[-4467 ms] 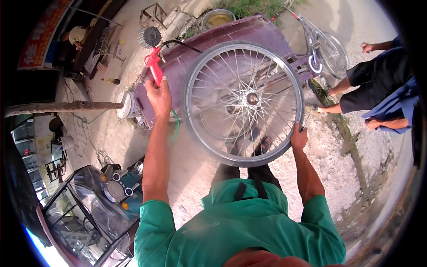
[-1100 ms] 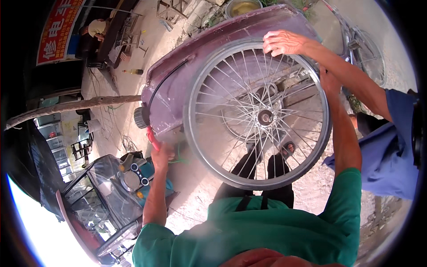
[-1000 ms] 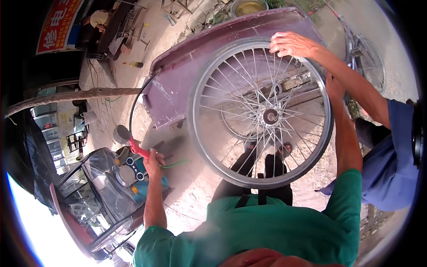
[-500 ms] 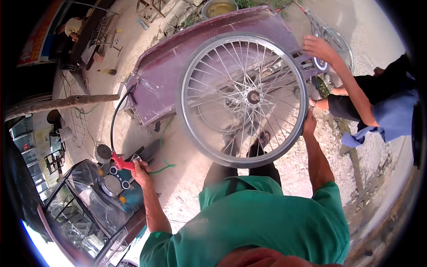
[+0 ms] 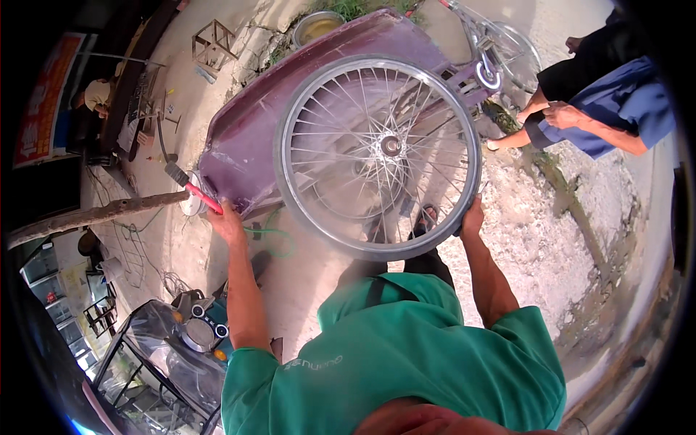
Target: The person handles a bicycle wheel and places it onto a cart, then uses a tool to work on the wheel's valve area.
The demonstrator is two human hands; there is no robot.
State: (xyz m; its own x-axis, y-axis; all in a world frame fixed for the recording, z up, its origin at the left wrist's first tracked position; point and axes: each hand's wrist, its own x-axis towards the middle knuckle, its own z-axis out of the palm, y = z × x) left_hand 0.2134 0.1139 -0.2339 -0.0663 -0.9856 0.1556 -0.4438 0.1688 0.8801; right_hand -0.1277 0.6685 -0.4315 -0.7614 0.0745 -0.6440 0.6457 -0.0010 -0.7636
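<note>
My left hand is closed on a red-handled tool with a dark head and a black hose rising from it, beside the left edge of a purple cart body. My right hand grips the tyre of a spoked bicycle wheel at its lower right. The wheel is held over the cart body, my feet showing through its spokes. A green hose or cord hangs below my left hand.
A person in blue is at the right; another sits at upper left. A wooden pole crosses the left side. A covered vehicle is at lower left, a bicycle, a basin and a metal stand at the back.
My left hand has swung up toward the cart with the red tool. The other person's hand has left the wheel and drawn back to the right. The wheel sits slightly further left in view.
</note>
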